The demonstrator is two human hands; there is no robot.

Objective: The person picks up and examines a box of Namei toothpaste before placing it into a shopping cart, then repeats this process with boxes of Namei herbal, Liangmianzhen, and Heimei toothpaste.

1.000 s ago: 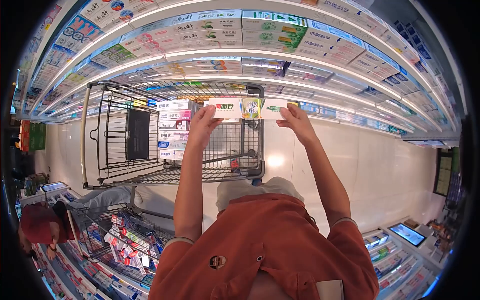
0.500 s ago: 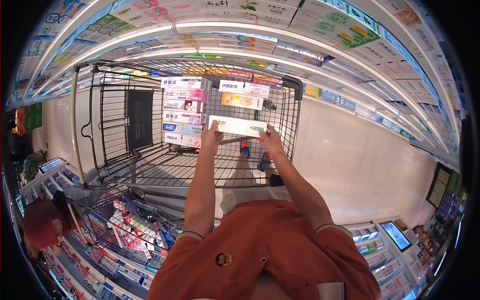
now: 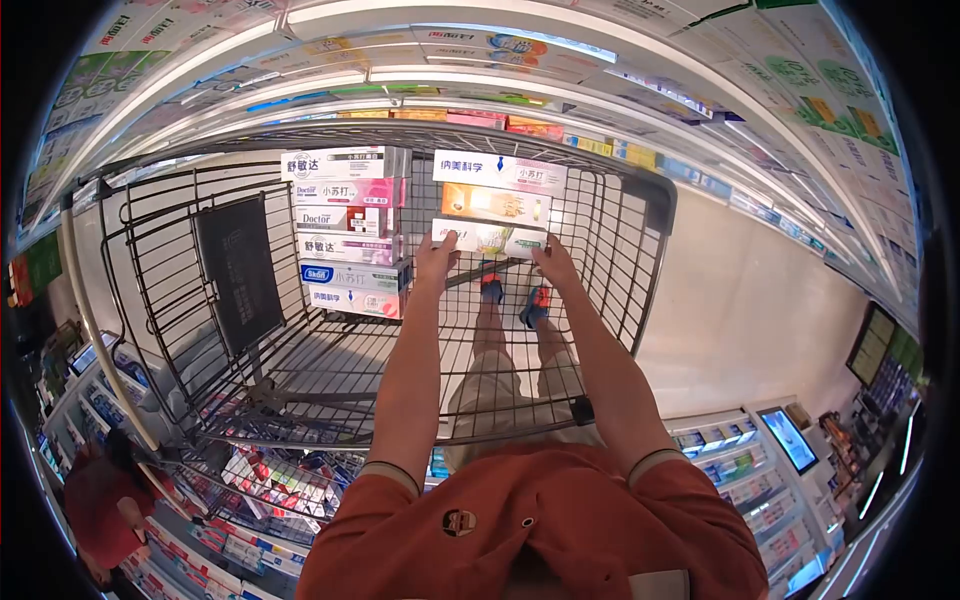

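My left hand (image 3: 436,258) and my right hand (image 3: 553,263) each grip one end of a long white toothpaste box (image 3: 488,238) inside a wire shopping cart (image 3: 640,250). The box is held flat against the cart's far wall, just under an orange box (image 3: 496,203) and a white box with blue print (image 3: 498,172) stacked there. To the left stands a taller stack of boxes (image 3: 345,228), white, pink and blue, which my left hand almost touches.
Shelves of toothpaste boxes (image 3: 560,60) curve above the cart. The cart's black flap (image 3: 238,270) hangs at its left side. A second cart with small packs (image 3: 270,480) is at lower left, beside a person in red (image 3: 95,495). Pale floor (image 3: 740,300) lies to the right.
Both hands carried the white box from near the shelf down into the cart and forward, until it sat under the two stacked boxes. The view tilted down over the cart.
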